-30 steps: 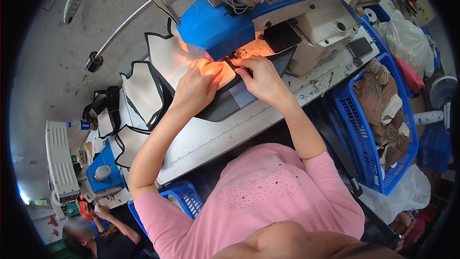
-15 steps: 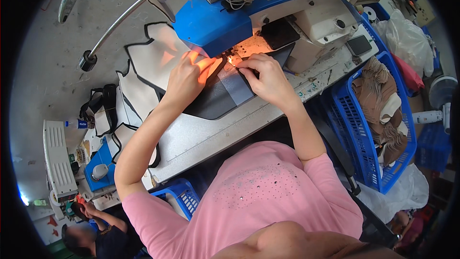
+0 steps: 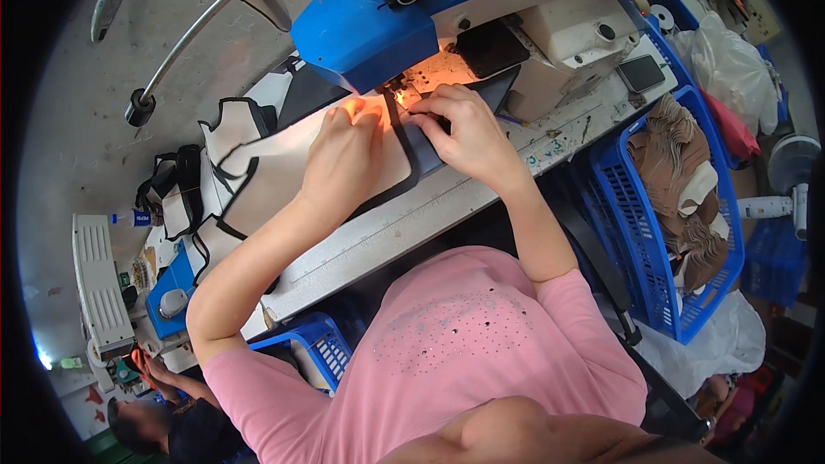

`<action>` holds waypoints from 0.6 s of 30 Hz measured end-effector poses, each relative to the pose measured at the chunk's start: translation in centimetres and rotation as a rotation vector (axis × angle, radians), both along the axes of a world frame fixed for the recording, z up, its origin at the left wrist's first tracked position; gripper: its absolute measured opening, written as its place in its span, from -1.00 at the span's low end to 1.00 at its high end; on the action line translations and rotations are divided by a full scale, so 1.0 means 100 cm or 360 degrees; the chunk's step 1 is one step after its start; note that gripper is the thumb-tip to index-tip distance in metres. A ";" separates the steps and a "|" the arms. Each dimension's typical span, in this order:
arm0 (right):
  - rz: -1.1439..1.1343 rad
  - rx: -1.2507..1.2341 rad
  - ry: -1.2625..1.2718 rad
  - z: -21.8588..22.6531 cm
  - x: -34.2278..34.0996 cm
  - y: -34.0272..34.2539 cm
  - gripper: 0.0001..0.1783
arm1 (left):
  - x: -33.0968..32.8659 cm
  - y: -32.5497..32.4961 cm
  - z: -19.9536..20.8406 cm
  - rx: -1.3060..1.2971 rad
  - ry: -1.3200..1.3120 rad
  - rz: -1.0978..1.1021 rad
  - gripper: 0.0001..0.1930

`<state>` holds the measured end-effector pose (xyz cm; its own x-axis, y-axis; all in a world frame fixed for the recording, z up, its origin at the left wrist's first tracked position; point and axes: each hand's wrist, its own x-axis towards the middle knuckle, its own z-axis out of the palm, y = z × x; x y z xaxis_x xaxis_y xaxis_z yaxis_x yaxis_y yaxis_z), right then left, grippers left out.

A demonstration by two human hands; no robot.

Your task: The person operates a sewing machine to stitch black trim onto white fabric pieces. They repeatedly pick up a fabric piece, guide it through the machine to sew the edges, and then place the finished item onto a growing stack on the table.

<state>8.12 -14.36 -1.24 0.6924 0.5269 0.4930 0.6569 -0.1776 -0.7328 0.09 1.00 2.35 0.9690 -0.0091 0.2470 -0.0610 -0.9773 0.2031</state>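
Observation:
A white fabric panel with black bound edges (image 3: 288,150) lies on the bed of a blue and white sewing machine (image 3: 365,39). My left hand (image 3: 345,155) presses on it with bent fingers, close to the lit needle area. Dark grey fabric (image 3: 314,94) shows behind the panel. More of it is to the right, by my right hand (image 3: 464,131). The thumb and fingers of that hand pinch a dark fabric edge just right of the needle. The fingertips partly hide what is pinched.
Other black-edged white pieces (image 3: 232,125) lie at the left. A phone (image 3: 641,74) rests on the machine table's right end. To the right stands a blue basket (image 3: 683,326) of brown and white pieces. A jointed lamp arm (image 3: 185,47) reaches over the left side. Another person (image 3: 193,417) sits at lower left.
The white panel has swung towards me and now covers much of the dark grey fabric. My left hand has moved onto the panel. My right hand stays pinched near the needle.

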 end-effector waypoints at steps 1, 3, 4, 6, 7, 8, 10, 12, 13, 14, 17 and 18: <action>-0.0002 -0.0026 -0.0009 0.001 -0.001 0.000 -0.86 | -0.001 -0.004 0.004 -0.0073 0.0053 -0.0003 -0.80; -0.0006 -0.0077 -0.0028 0.002 -0.002 0.000 -0.85 | -0.003 -0.007 0.003 -0.0092 0.0040 -0.0039 -0.81; -0.0020 -0.0081 -0.0057 0.001 -0.003 0.000 -0.84 | -0.003 -0.007 0.001 -0.0102 0.0033 -0.0062 -0.81; -0.0048 -0.0089 -0.0115 -0.002 -0.003 0.000 -0.81 | -0.004 -0.006 -0.001 -0.0150 0.0026 -0.0110 -0.80; -0.0052 -0.0096 -0.0115 -0.003 -0.003 0.000 -0.81 | -0.005 -0.006 -0.001 -0.0167 0.0041 -0.0120 -0.79; -0.0056 -0.0103 -0.0115 -0.003 -0.002 0.000 -0.81 | -0.005 -0.006 -0.001 -0.0184 0.0057 -0.0130 -0.79; -0.0071 -0.0092 -0.0109 -0.005 -0.002 0.001 -0.80 | -0.005 -0.003 -0.003 -0.0164 0.0024 -0.0189 -0.79; -0.0094 -0.0055 -0.0100 -0.006 -0.002 0.003 -0.81 | -0.005 0.001 -0.001 -0.0181 0.0063 -0.0239 -0.78; -0.0102 -0.0056 -0.0097 -0.006 -0.003 0.004 -0.81 | -0.004 0.004 0.003 -0.0210 0.0118 -0.0260 -0.79; -0.0110 -0.0057 -0.0095 -0.006 -0.003 0.004 -0.81 | -0.003 0.008 0.006 -0.0239 0.0173 -0.0281 -0.79; -0.0132 -0.0043 -0.0113 -0.006 -0.003 0.005 -0.81 | 0.000 0.021 0.009 -0.0213 0.0309 -0.0343 -0.69; -0.0139 -0.0036 -0.0124 -0.006 -0.003 0.006 -0.82 | 0.000 0.023 0.012 -0.0219 0.0318 -0.0360 -0.66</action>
